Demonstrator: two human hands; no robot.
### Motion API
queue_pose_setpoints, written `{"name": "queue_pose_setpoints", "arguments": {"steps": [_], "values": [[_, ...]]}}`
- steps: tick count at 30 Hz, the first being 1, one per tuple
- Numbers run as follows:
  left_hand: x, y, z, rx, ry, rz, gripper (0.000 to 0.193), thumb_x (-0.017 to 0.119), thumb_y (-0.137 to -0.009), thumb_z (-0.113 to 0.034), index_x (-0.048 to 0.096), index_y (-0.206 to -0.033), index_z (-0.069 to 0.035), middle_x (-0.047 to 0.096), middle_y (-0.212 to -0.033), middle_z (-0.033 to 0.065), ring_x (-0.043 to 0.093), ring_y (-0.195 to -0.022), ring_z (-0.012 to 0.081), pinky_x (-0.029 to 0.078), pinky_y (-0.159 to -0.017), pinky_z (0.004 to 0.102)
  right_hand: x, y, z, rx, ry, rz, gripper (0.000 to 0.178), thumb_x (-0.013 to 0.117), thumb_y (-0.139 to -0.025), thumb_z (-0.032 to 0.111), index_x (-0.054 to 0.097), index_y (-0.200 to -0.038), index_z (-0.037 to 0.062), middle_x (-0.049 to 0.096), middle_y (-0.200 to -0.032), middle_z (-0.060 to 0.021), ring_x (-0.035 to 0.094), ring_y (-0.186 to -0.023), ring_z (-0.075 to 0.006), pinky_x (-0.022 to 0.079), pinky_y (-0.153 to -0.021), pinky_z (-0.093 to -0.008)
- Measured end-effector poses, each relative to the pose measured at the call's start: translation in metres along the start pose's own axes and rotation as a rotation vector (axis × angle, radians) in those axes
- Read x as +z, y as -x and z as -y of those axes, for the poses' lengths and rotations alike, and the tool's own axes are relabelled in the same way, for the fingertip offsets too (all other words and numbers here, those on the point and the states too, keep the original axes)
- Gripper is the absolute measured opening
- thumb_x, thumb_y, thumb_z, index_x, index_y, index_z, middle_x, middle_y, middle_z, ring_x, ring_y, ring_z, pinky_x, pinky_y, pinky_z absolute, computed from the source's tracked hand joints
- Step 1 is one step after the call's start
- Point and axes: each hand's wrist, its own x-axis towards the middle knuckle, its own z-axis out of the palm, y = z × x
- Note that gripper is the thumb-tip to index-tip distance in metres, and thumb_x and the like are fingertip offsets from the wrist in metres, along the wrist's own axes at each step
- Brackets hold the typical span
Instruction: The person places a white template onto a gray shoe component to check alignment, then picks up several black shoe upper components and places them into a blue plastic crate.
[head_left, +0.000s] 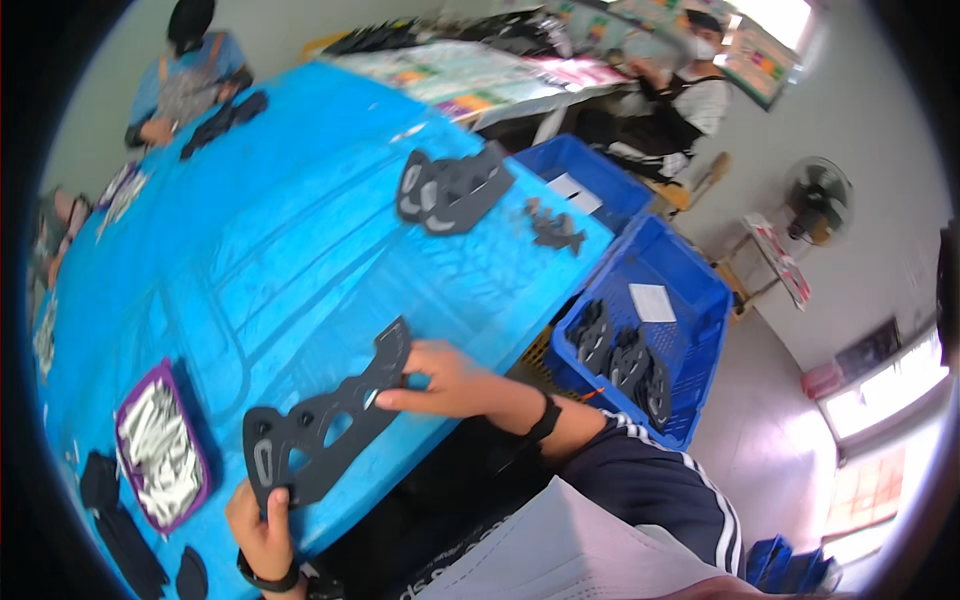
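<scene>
A dark grey flat cut-out panel [345, 425], with several holes and a pale outlined slot at its left end, is held at a slant over the near edge of the blue table [330, 240]. My left hand [262, 525] pinches its lower left end, thumb on top. My right hand [445, 382] grips the panel's right end, fingers partly behind it. By the right thumb shows a small white bit, too small to name. To the left stands a purple tray [205, 460] full of white strips.
A stack of similar grey panels [455, 190] and dark scraps [555, 228] lie toward the far right. Blue crates [690, 370] stand beside the table, one with dark panels inside. Dark pieces [125, 535] lie near left. Co-workers [190, 80] sit at the far side; a fan [818, 200] stands right.
</scene>
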Motion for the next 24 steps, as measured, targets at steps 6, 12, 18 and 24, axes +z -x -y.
{"name": "queue_pose_setpoints", "arguments": {"steps": [6, 12, 18, 24], "values": [[0.000, 0.000, 0.000, -0.132, -0.085, 0.064, 0.016, 0.063, -0.086, -0.007, 0.058, -0.074, 0.003, 0.052, -0.062, 0.0115, 0.049, -0.057, 0.0274, 0.035, -0.054, 0.0358, 0.002, -0.003, 0.006, -0.031, 0.083, -0.040, 0.021, 0.075, -0.081, 0.012, 0.070, -0.100, 0.0054, 0.066, -0.099, -0.0129, 0.062, -0.093, -0.0307, 0.049, -0.078, -0.0367], [0.002, -0.004, 0.009, -0.005, -0.021, 0.135, 0.018, 0.069, -0.073, -0.006, 0.057, -0.060, -0.002, 0.054, -0.055, 0.0083, 0.044, -0.045, 0.0261, 0.032, -0.048, 0.0350, 0.006, -0.003, 0.011, 0.062, 0.122, 0.042, 0.021, 0.074, -0.077, 0.006, 0.070, -0.097, 0.0002, 0.064, -0.104, -0.0159, 0.060, -0.095, -0.0327, 0.048, -0.081, -0.0376], [0.001, -0.004, 0.016, -0.039, -0.005, 0.112, 0.020, 0.069, -0.070, -0.004, 0.055, -0.056, -0.007, 0.053, -0.052, 0.0041, 0.039, -0.042, 0.0213, 0.026, -0.046, 0.0347, 0.015, -0.004, 0.012, 0.108, 0.267, 0.051, 0.027, 0.075, -0.073, 0.016, 0.070, -0.091, -0.0035, 0.064, -0.099, -0.0140, 0.059, -0.094, -0.0260, 0.045, -0.081, -0.0342], [-0.003, -0.007, 0.015, -0.152, -0.055, 0.156, 0.018, 0.069, -0.070, -0.003, 0.058, -0.056, -0.007, 0.055, -0.052, 0.0023, 0.034, -0.048, 0.0191, 0.026, -0.053, 0.0337, 0.020, -0.009, 0.012, 0.101, 0.341, 0.073, 0.024, 0.074, -0.070, 0.005, 0.069, -0.092, -0.0020, 0.062, -0.104, -0.0169, 0.058, -0.097, -0.0352, 0.046, -0.083, -0.0402]]}}
